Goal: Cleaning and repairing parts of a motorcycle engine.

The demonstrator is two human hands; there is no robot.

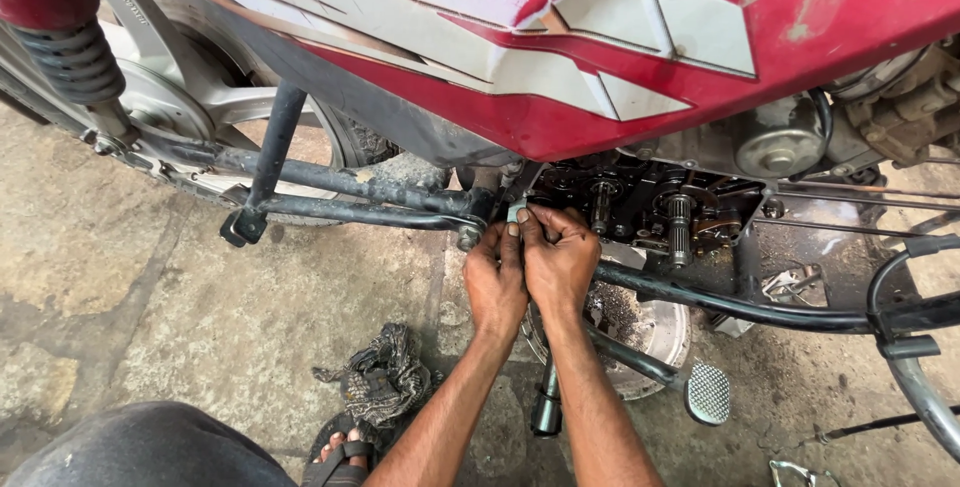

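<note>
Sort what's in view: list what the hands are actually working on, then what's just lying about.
In hand:
left hand and right hand, pinching a small pale part
open engine case with exposed gears

Lying about:
dirty rag
round metal cover on the floor
brake pedal

Red-and-white motorcycle panel [560,57]; black frame tubes [350,187] (grimy), dark patterned rag [385,377]
</note>
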